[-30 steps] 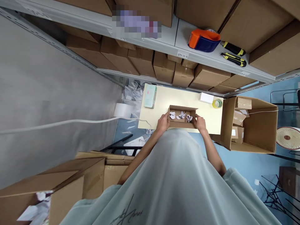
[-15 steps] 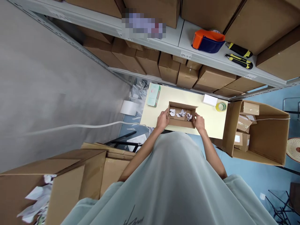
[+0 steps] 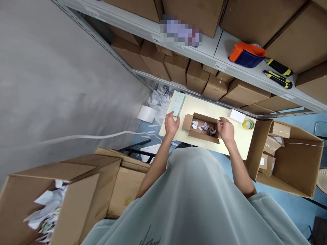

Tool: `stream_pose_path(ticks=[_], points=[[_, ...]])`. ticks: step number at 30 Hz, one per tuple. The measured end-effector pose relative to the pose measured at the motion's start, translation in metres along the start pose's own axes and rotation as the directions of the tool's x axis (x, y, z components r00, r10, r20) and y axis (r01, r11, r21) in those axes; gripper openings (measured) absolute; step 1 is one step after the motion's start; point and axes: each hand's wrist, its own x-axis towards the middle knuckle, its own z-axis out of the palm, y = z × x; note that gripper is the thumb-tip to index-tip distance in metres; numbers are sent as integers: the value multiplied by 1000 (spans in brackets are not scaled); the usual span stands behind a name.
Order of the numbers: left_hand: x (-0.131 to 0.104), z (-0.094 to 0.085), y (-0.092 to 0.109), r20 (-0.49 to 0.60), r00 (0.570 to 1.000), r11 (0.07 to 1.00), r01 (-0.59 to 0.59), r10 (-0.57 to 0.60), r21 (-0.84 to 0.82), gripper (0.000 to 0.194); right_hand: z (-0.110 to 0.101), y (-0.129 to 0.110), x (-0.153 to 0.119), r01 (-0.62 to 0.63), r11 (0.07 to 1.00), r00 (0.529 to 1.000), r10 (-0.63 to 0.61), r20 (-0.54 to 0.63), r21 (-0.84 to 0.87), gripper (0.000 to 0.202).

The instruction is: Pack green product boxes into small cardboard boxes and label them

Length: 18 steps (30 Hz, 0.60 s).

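A small brown carton [image 3: 203, 137] lies open-topped on the cream table, with several crumpled paper pieces [image 3: 204, 126] inside. Its left end flap [image 3: 187, 121] sticks outward. My left hand [image 3: 172, 126] is at the near end of a pale green box [image 3: 178, 102], thumb and fingers apart around that end; whether it touches the box is hard to see. Over the carton's right end is my right hand [image 3: 227, 130], fingers bent and apart, and it covers that end.
Beyond the cream table [image 3: 236, 144], shelving holds many cartons, an orange-and-blue tape dispenser [image 3: 247, 55] and two cutters [image 3: 278, 79]. A white box [image 3: 237, 116] and tape rolls [image 3: 248, 124] sit at the table's right. Large cartons stand right [image 3: 296, 163] and left [image 3: 76, 204].
My left hand has let go of the carton's left end and moved up-left to the green box. The left flap now sticks out. My right hand has shifted over the carton's right end. The view has turned.
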Motion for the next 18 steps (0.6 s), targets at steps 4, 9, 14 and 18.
stream_pose_path(ticks=[4, 9, 14, 18], points=[[31, 5, 0, -62, 991, 992, 122, -122, -3, 80, 8, -64, 49, 302, 948, 952, -305, 13, 101, 45], [56, 21, 2, -29, 982, 983, 185, -184, 20, 92, 42, -133, 121, 401, 908, 900, -415, 136, 120, 39], [69, 30, 0, 68, 978, 978, 194, -200, 79, 90, 70, -157, 152, 341, 938, 907, -344, 243, 54, 41], [73, 29, -2, 76, 972, 975, 219, -221, 37, 75, 83, -162, 159, 280, 960, 904, -266, 334, 9, 45]])
